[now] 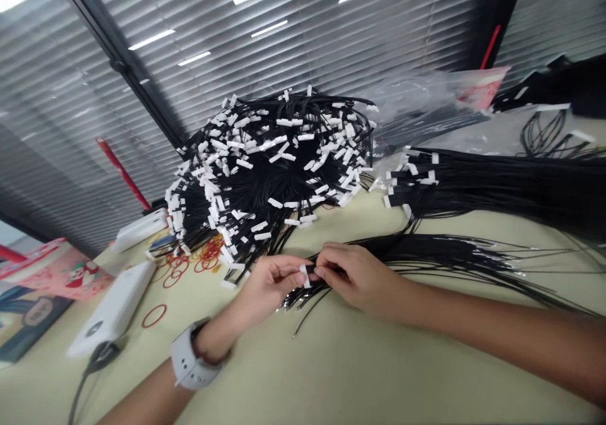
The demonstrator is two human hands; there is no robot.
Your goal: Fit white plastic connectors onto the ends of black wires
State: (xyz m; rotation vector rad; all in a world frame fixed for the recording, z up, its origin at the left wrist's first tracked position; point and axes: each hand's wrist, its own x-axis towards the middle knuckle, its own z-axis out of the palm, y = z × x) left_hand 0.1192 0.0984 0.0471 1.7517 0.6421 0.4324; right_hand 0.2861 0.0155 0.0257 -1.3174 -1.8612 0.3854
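Between finger and thumb of my left hand (272, 283) is a small white connector (305, 276). My right hand (353, 280) is closed in a pinch right beside it, on what looks like the end of a thin black wire; the fingers hide most of it. Both hands meet over a bundle of loose black wires (426, 251) with bare metal tips, which lies across the table (379, 368). Behind the hands rises a large heap of black cables (274, 175) with white connectors at their ends.
Right of the heap lies a thick bundle of black cables (497, 182) with white connectors, near clear plastic bags (416, 109). At left are red rubber bands (154, 316), a white power strip (116, 308) with a plug, and a pink patterned cup (71, 273). Window blinds stand behind.
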